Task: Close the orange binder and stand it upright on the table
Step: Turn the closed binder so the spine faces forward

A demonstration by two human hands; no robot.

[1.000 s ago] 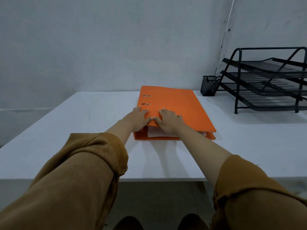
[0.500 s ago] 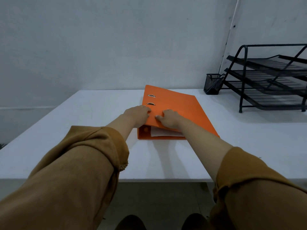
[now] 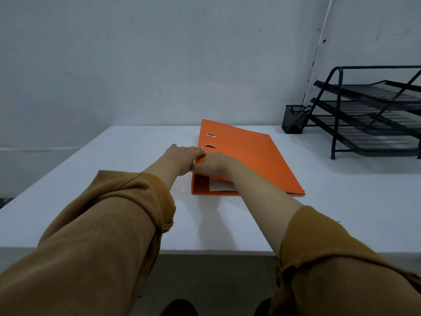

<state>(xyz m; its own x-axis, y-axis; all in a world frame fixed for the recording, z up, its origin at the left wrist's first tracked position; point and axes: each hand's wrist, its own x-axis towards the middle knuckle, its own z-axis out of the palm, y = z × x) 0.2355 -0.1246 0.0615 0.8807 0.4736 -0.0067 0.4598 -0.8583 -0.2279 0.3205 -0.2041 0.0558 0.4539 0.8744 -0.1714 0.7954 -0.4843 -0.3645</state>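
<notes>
The left hand (image 3: 182,157) curls its fingers over the spine corner of the orange binder (image 3: 246,156), with the thumb side hidden. The binder lies flat in the middle of the white table (image 3: 114,179), cover down, and white paper (image 3: 219,185) peeks out of the near end. The right hand (image 3: 211,164) pinches the near edge of the cover, fingers on top (I cannot tell where the thumb sits). To stand it up well, both hands should hold the spine side tight and tip it slowly so the cover stays shut. The black tray rack (image 3: 369,115) and mesh cup (image 3: 293,119) are well apart, so there is room.
</notes>
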